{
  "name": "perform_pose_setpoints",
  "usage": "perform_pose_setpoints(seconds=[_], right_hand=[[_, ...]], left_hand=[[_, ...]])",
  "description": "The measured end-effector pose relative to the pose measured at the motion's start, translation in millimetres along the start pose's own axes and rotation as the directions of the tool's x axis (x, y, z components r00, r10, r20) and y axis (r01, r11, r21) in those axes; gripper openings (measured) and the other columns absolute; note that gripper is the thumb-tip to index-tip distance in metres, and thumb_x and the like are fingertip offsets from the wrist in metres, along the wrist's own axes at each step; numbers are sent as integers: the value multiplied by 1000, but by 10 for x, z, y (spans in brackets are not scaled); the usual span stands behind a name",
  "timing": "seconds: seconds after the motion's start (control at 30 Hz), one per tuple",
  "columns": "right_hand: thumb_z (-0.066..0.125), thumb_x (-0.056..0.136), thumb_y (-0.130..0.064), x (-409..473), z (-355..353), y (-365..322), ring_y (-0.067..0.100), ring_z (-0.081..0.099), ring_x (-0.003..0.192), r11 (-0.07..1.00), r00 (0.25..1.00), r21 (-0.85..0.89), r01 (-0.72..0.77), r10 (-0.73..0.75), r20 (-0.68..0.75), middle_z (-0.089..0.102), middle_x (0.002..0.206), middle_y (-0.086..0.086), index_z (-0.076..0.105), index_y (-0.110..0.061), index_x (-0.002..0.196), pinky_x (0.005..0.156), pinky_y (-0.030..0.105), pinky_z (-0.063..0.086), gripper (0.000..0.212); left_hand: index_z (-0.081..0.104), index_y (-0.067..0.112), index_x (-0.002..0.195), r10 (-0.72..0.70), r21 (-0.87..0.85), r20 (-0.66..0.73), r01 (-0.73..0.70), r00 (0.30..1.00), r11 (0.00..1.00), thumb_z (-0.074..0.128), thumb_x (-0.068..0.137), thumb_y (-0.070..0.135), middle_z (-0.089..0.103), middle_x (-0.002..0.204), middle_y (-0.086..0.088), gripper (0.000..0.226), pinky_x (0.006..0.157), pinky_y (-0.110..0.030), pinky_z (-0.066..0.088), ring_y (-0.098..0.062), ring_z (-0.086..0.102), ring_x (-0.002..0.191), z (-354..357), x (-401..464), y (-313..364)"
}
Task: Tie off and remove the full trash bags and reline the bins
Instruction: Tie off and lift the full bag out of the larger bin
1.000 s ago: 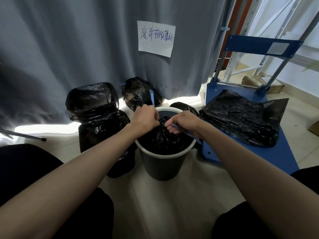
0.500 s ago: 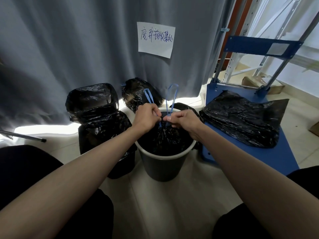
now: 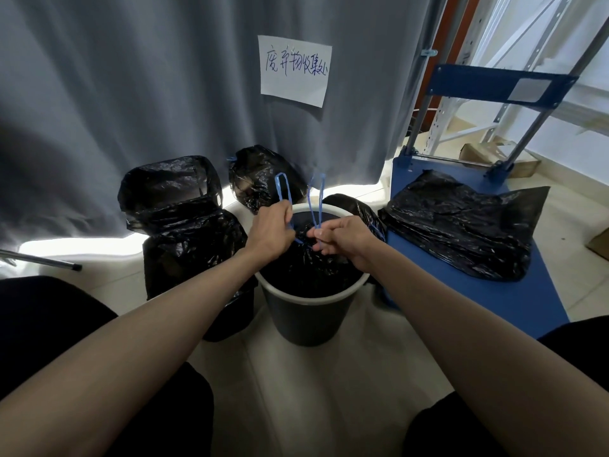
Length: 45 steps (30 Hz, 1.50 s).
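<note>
Since a second ago both blue drawstring loops have come up. The left hand (image 3: 272, 234) pinches one loop (image 3: 282, 189), the right hand (image 3: 342, 240) the other (image 3: 317, 201), over the gathered bag (image 3: 309, 272) in the bin (image 3: 306, 319): knotting looks imminent. Far behind, a handwritten Chinese note (image 3: 295, 70), not clearly legible.
</note>
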State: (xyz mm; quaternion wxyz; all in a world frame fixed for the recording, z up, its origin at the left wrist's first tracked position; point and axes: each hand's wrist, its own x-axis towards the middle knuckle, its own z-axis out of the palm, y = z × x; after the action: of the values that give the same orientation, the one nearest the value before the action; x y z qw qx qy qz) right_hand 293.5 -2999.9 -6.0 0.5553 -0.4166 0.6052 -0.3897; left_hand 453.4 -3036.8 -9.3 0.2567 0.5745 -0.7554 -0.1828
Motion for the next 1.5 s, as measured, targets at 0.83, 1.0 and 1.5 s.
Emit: perform_pose_setpoints(seconds=[0.83,1.0,1.5], right_hand=[[63,89,3,36,85,-59,8,53,52,991,988,-25,133,-134,-72,60,67,7,66,3,89,46,12,46,3],[64,90,-1,54,74,-51,6,59,51,991,987,-15,130,-131,-97,65,66,4,67,-2,88,49,13,49,4],[60,93,-3,91,38,-18,16,66,65,990,979,64,128,-115,-167,68,80,13,64,-2,94,65,22,58,4]], left_hand=[[72,14,95,130,-208,162,-95,978,974,79,79,24,74,79,-3,20,75,-27,50,-14,67,73,-230,114,140],[78,14,82,118,-166,234,-80,965,983,82,71,6,75,71,-1,14,84,-25,54,-8,71,76,-274,109,139],[79,20,82,78,-167,315,-26,946,986,87,69,24,71,65,8,16,61,-8,43,8,60,58,-326,145,82]])
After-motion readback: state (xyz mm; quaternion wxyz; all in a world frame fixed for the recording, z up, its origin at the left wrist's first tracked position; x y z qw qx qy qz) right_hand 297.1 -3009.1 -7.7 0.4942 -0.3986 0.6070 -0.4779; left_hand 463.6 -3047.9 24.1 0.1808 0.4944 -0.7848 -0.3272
